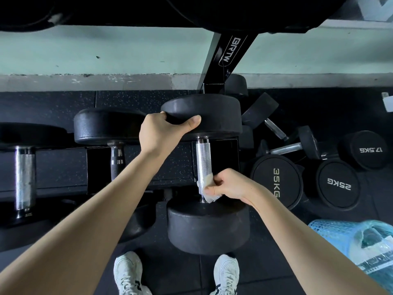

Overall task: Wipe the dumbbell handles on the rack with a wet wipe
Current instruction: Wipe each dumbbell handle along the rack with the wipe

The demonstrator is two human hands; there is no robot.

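Fingers of the right hand (pixel 228 185) are pinching a wet wipe (pixel 207 188) against the near end of the knurled dumbbell handle (pixel 203 161), centre frame, rubbing the steel. Left hand (pixel 162 127) is curling over the far rubber head (pixel 202 114), thumb and fingers clamped on its rim, likely steadying the dumbbell on the rack (pixel 225 58). Unwiped-looking handles are sitting at left.

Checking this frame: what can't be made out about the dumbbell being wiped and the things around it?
Head view only:
Near end of the handle: covered by the wipe and right hand.
Left hand: its fingers curl behind the far weight, tips hidden.
Kilo marking on this dumbbell: no end face shows.
Blue basket contents: wrapped in shiny plastic, cut off by the right edge.
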